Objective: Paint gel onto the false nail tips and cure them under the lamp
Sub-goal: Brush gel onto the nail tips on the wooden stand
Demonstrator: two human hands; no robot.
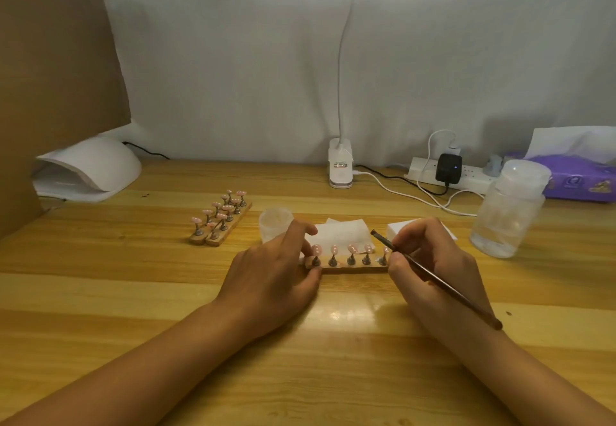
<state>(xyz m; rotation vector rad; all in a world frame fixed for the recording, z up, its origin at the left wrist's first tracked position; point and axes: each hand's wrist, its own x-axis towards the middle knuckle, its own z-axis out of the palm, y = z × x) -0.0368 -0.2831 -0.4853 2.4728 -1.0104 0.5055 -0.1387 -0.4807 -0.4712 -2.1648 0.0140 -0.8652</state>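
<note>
Curing lamp (86,167): white dome, far left of the near strip and behind it, well apart.
Spare strips (221,222): two wooden strips side by side, left of and behind the near strip, between it and the curing lamp; about ten pink tips on stands; cured or not, cannot tell.
Cup (276,225): small, translucent, just behind the near strip's left end, partly hidden by fingers.
Left hand (276,275): at the near strip's left end; grip pinching that end, thumb at the front edge, fingers over the back.
Near strip (346,268): wooden, lying crosswise on the bench (133,292), outside the curing lamp.
Nail tips (334,249): five on the near strip, pink, glossy, each on a metal stand.
Wipe (346,227): white pad, just behind the near strip.
Brush (430,275): slim, dark; bristle end raised above and behind the near strip's right end, apparently touching no tip.
Right hand (436,272): at the near strip's right end; grip pinching the brush near its bristle end.
Jar (510,208): clear, capped, right of the near strip, apart.
Progress: judged mid-painting; gel seems on at least some tips; curing of this strip remains.
</note>
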